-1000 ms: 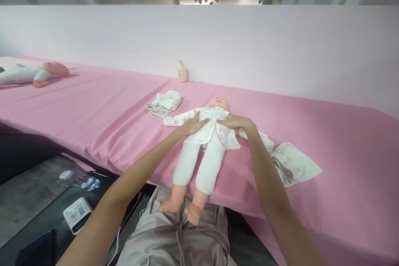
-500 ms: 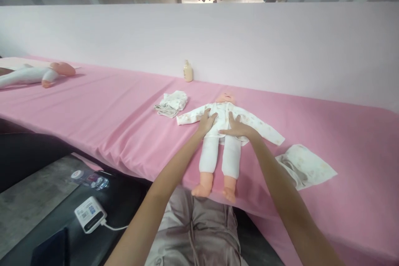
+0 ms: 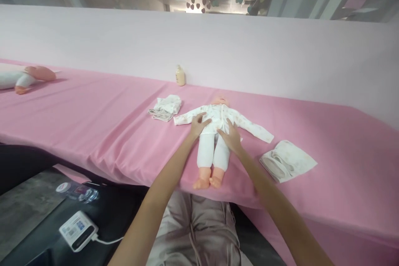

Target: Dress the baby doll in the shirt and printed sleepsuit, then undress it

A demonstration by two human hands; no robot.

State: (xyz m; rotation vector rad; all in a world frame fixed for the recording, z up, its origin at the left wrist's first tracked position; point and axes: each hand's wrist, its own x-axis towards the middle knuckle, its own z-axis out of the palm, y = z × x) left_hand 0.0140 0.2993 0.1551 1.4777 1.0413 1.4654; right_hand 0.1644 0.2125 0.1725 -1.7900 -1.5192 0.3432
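Note:
A baby doll (image 3: 216, 141) lies on its back on the pink table (image 3: 93, 112), head toward the wall, feet near the front edge. It wears a white patterned jacket (image 3: 218, 116) with both sleeves spread out, and white trousers. My left hand (image 3: 199, 124) lies flat with fingers stretched on the doll's left side of the jacket. My right hand (image 3: 231, 136) rests flat on the jacket hem and the doll's hip. Neither hand holds anything.
A crumpled white garment (image 3: 165, 107) lies left of the doll, a folded white cloth (image 3: 288, 160) to its right. A small beige bottle (image 3: 180, 76) stands by the wall. Another doll (image 3: 23, 78) lies far left. A white device (image 3: 77, 230) and water bottle (image 3: 77, 191) sit below left.
The doll has been straightened and its right sleeve spread out. Both hands slid from the chest down toward the jacket hem. The folded cloth now lies apart from the doll.

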